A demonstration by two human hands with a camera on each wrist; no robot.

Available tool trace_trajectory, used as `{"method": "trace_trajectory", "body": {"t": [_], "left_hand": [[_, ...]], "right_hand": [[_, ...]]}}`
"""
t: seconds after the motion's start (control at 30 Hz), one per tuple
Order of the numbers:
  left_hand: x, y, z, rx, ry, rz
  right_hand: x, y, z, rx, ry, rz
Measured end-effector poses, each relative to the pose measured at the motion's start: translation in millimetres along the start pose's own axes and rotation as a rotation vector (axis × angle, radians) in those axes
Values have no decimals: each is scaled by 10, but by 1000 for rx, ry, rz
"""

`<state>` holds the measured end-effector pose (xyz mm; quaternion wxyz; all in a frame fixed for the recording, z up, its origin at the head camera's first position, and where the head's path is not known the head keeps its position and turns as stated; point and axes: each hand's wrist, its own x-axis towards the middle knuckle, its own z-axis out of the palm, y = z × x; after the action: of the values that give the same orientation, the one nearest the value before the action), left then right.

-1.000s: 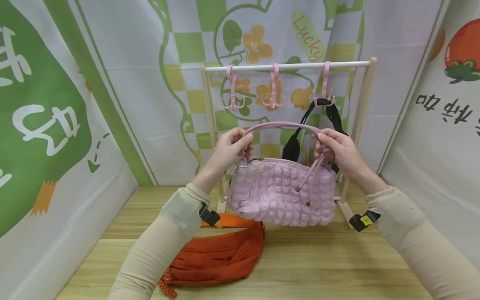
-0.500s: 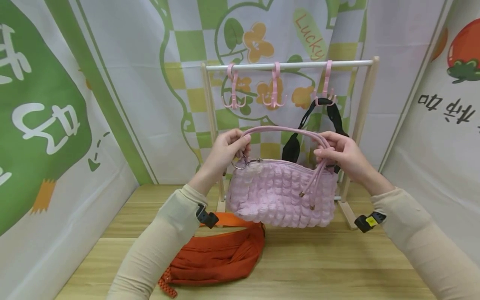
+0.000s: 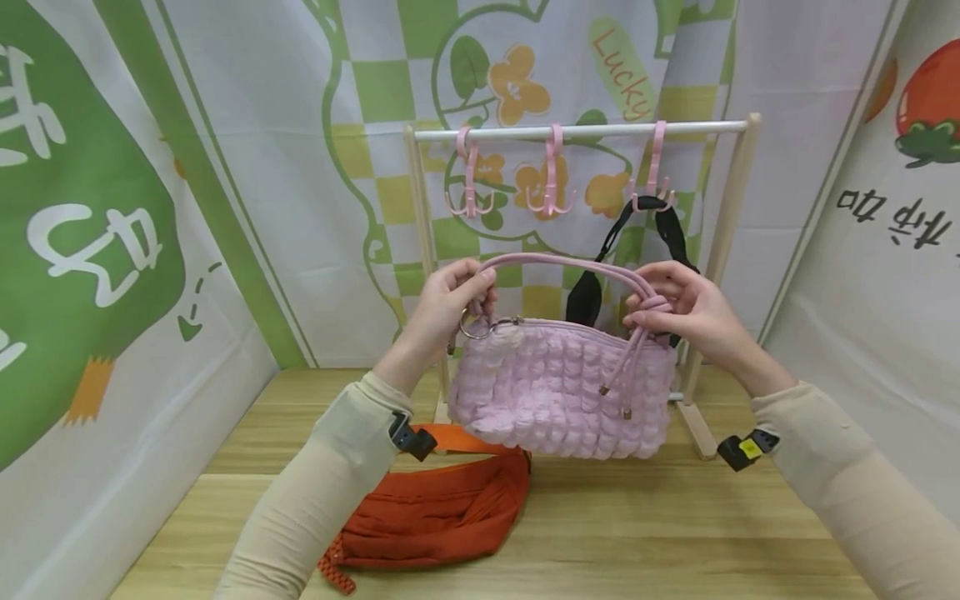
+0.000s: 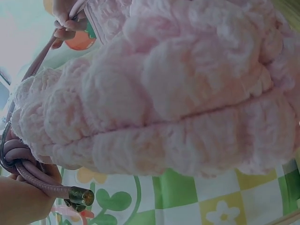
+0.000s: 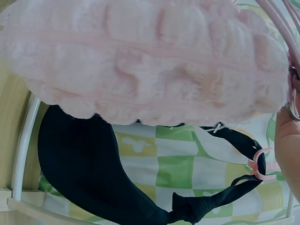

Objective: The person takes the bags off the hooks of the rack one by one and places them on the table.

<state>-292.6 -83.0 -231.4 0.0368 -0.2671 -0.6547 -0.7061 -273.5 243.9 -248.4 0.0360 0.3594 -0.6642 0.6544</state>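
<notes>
A pink puffy handbag point(image 3: 562, 392) hangs in front of the rack, raised above the table. My left hand point(image 3: 450, 304) pinches its handle point(image 3: 555, 259) at the left end, close to a metal ring point(image 3: 474, 327). At the other end, my right hand point(image 3: 693, 312) holds the handle by its knot point(image 3: 655, 303), thumb in front. Two cord ends with metal tips dangle below that knot. The bag's quilted side fills most of the left wrist view, with a metal cord tip point(image 4: 82, 196) beside the left hand.
Behind stands a wooden rack with a metal bar point(image 3: 600, 131). Pink hooks point(image 3: 552, 171) hang from it; the right one carries a black bag point(image 5: 89, 159) by its strap. An orange bag point(image 3: 442, 517) lies on the wooden table point(image 3: 637, 542), front left.
The right hand has shifted slightly right and down and its grip has moved onto the knot. The handle has dropped a little. The left hand keeps its hold, moving slightly left.
</notes>
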Motion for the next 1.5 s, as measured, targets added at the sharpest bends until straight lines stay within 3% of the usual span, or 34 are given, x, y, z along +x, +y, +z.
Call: {"method": "trace_trajectory", "body": {"t": [0.27,0.47,0.67,0.83,1.13,1.5], "left_hand": [[-28,-18,-27,-26,8,9],[-65,-20,-31,-45,2,-24],[-96,-40,-34,-34,-27,-57],[-130,-66,-47,0,-64,-62],[-186,-98,-58,-104,-109,-82],[-234,-175,-70,-10,-100,-62]], "right_hand": [[-48,50,-2,-89,141,-27],[-85,70,-9,-73,147,-6],[-119,110,-8,-30,150,-67],[-139,124,0,-58,185,-85],[-167,115,9,-117,223,-67],[-236,141,-40,-142,227,-70]]}}
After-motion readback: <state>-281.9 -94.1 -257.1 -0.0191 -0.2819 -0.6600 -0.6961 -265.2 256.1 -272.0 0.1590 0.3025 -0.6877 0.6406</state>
